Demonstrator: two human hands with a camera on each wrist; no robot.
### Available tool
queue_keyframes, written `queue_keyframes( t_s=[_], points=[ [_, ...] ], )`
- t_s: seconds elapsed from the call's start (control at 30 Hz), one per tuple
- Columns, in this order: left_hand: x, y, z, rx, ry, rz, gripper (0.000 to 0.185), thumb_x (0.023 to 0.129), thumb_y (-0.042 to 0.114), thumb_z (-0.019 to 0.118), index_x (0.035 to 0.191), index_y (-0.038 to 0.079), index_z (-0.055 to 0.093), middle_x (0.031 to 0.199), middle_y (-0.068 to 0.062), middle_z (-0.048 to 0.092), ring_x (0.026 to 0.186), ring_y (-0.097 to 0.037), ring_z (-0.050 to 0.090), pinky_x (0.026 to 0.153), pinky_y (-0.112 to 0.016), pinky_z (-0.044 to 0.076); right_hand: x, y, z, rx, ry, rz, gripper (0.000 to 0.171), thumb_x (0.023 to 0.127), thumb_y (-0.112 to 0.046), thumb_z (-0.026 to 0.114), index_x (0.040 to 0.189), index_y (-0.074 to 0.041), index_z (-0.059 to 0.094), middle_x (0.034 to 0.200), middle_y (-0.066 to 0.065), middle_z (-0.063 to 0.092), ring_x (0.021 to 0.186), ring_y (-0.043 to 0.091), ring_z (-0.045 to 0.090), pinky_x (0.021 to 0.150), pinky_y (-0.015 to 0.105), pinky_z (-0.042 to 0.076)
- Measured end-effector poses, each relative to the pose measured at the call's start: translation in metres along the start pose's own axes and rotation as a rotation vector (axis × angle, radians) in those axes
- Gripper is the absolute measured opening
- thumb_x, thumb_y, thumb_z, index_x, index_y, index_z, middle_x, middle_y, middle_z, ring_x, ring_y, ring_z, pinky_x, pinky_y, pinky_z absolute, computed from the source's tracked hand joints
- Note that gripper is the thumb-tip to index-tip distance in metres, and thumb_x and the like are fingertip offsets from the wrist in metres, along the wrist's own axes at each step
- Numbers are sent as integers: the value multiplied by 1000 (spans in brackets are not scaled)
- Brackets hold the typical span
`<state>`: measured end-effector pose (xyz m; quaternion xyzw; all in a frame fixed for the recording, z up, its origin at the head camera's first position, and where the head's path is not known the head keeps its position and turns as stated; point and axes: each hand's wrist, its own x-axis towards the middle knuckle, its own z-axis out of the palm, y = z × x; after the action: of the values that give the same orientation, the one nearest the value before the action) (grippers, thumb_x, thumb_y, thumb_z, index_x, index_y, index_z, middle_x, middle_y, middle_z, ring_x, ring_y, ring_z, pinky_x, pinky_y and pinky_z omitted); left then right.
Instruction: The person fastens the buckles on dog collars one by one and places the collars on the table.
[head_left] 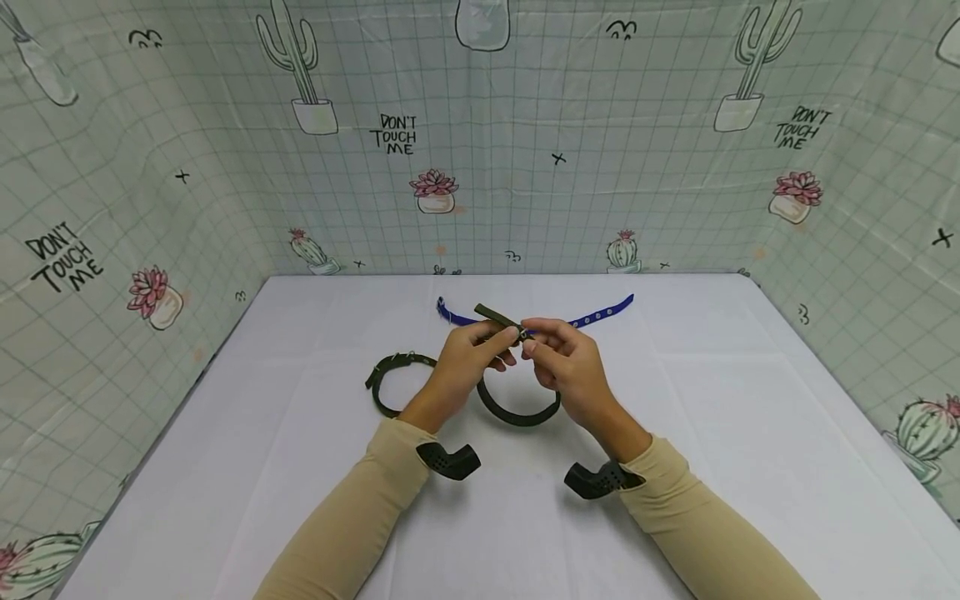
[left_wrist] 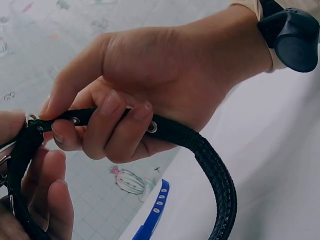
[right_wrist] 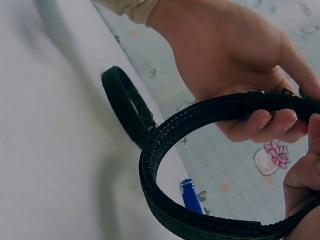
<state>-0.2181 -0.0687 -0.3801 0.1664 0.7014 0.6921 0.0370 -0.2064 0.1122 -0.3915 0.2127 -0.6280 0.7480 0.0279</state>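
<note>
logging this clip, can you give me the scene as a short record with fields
left hand: left hand grips the eyelet end of the dark green collar
right hand: right hand pinches the buckle end of the same collar
collar state: bent in a loop, ends meeting between the hands
other collars: second dark collar lies on the table, left of the hands; blue collar lies flat behind them
surface: white table
backdrop: cactus-print sheet

"DON'T TOUCH ME" printed thrice on cactus-patterned backdrop (head_left: 395, 134)
</note>
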Motion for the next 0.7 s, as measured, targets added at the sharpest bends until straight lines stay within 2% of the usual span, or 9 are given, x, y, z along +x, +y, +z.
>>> queue_keyframes(
  t_s=[0.03,0.2,0.37,0.47,0.7],
  points=[
    [0,0,0,8,-3,-3,30,100,26,64,108,-3,70,93,-10,68,82,-19,64,76,-31,54,0,1,0,-4,5,-2,33,97,-3,63,126,10,57,85,6,65,53,10,41,47,21,32],
    [0,0,2,18,-32,-23,31,98,27,67,112,0,68,99,-10,68,86,-22,64,79,-34,54,0,4,0,-29,19,-33,29,97,-4,62,123,10,59,85,7,65,53,10,41,47,22,32],
    [-1,0,2,-35,-34,-8,34,98,25,67,124,4,61,106,-12,65,86,-23,64,78,-34,53,0,4,1,-29,14,-49,31,98,-6,61,124,9,59,86,9,64,54,11,42,48,22,33],
    [-1,-1,2,-69,-36,5,32,100,23,65,126,5,60,106,-12,64,85,-22,64,77,-33,52,0,4,1,-45,19,-32,29,98,-9,62,122,8,61,88,9,65,57,11,44,50,21,35],
    [-3,3,4,-124,-24,46,26,101,17,61,121,0,61,100,-10,65,80,-19,64,76,-31,53,0,3,-3,-198,4,-10,26,98,-15,67,117,1,64,87,9,62,65,14,49,54,24,41]
  ],
)
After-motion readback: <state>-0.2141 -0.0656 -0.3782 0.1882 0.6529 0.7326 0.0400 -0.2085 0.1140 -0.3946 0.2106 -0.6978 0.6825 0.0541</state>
